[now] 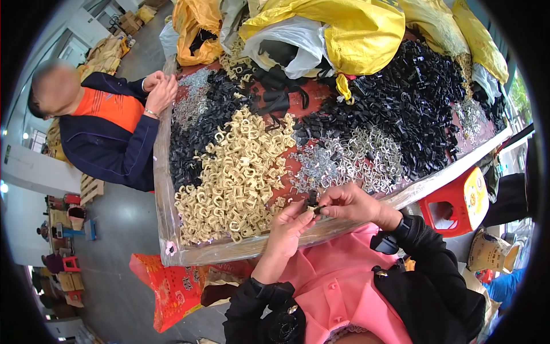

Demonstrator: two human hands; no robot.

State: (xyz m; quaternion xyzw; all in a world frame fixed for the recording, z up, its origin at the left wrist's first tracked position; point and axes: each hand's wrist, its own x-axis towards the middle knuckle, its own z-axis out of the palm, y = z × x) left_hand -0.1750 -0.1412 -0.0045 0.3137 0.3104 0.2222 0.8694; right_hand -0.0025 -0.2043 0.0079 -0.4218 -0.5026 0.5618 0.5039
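My left hand [286, 228] and my right hand [356, 205] meet over the near edge of the table. Between their fingertips is a small black plastic part [313, 200], pinched from both sides; fingers cover much of it. A bit of cream colour shows at the left fingertips, too small to make out. Left of my hands spreads a heap of cream U-shaped plastic clips [240, 172]. Just beyond them lie bent silvery metal clips [372, 157] and a patch of tiny metal pieces [314, 165]. A large pile of black plastic parts [412, 92] rises to the far right.
The table [163, 200] has a raised, film-wrapped rim. Across the left side a co-worker [109, 126] holds both hands together over it. Yellow sacks [366, 34] and an orange bag [197, 28] stand at the back. A red stool [455, 203] is at the right.
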